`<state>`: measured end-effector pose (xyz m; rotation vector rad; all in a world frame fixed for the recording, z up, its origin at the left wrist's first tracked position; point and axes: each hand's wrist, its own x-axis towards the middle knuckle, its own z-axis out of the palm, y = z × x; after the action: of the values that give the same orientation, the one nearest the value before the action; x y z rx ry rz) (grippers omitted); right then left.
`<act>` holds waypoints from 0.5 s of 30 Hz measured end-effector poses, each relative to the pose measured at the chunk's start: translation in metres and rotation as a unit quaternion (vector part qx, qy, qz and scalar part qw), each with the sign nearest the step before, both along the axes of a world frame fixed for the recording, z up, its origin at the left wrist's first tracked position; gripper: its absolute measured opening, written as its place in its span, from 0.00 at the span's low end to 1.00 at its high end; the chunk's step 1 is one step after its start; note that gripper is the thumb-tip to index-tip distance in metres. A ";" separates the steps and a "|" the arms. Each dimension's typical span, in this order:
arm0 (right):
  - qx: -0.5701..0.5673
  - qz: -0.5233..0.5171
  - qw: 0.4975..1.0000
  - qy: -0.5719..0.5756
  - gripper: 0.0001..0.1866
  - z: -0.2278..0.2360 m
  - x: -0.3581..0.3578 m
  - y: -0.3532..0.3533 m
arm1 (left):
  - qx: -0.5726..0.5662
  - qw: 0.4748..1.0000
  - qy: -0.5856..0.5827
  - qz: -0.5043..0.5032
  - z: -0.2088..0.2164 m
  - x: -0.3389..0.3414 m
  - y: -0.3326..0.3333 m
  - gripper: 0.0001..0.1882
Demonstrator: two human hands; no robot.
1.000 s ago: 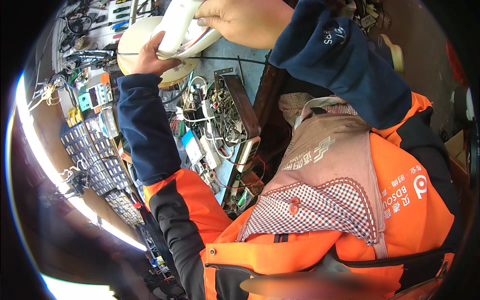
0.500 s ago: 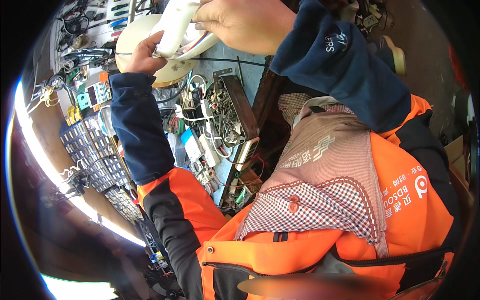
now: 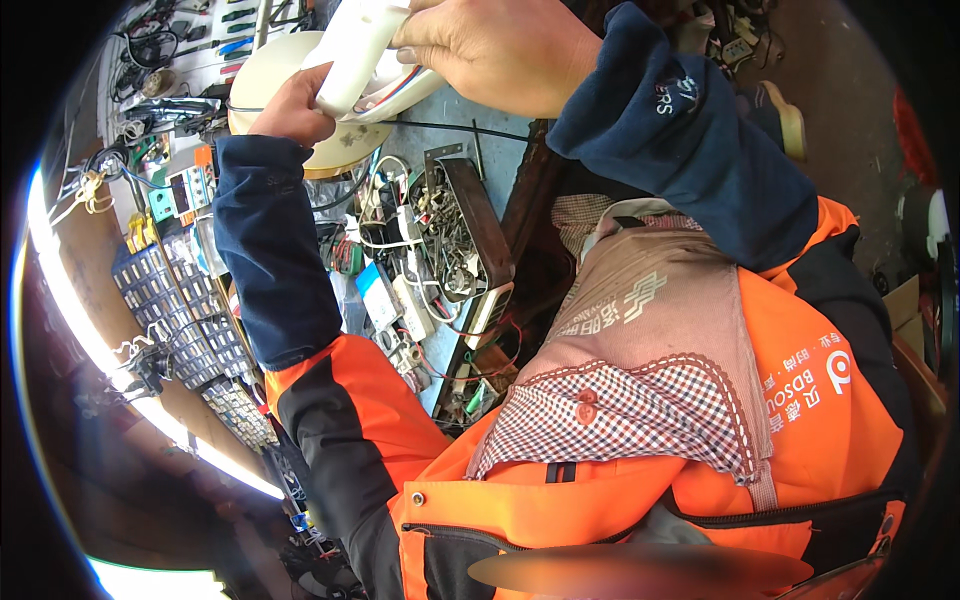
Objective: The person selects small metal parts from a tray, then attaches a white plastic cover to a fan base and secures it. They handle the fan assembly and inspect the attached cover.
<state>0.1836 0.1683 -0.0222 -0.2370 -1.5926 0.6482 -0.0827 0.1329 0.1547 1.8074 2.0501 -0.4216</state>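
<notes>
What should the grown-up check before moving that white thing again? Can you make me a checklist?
1. Left hand gripping the white plastic part: ok, at its lower end.
2. Right hand gripping it too: cannot tell; the fingers are at the part, but the grip is partly hidden.
3. Thin coloured wires not pinched: cannot tell; only a stretch shows.
4. Black cable unplugged: cannot tell; no plug shows.
5. Bench beside the hands tidy: not ok; a metal tray and loose parts crowd it.
</notes>
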 end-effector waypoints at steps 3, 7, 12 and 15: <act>-0.003 -0.006 1.000 0.003 0.09 0.001 0.003 0.000 | -0.011 0.998 0.062 -0.025 -0.004 0.008 0.009 0.22; -0.017 0.028 0.997 -0.069 0.15 0.001 0.009 -0.004 | -0.028 0.997 0.069 -0.025 -0.001 0.005 0.005 0.39; -0.039 -0.031 0.996 -0.075 0.12 -0.011 -0.008 -0.002 | 0.055 0.990 -0.037 -0.121 -0.005 -0.001 -0.011 0.35; -0.035 -0.021 0.997 -0.061 0.12 -0.010 -0.004 -0.004 | 0.049 0.989 -0.033 -0.133 -0.006 0.014 -0.018 0.37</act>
<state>0.1801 0.1638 -0.0321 -0.3672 -1.6775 0.6681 -0.0683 0.1150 0.1486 2.1347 1.8202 -0.3338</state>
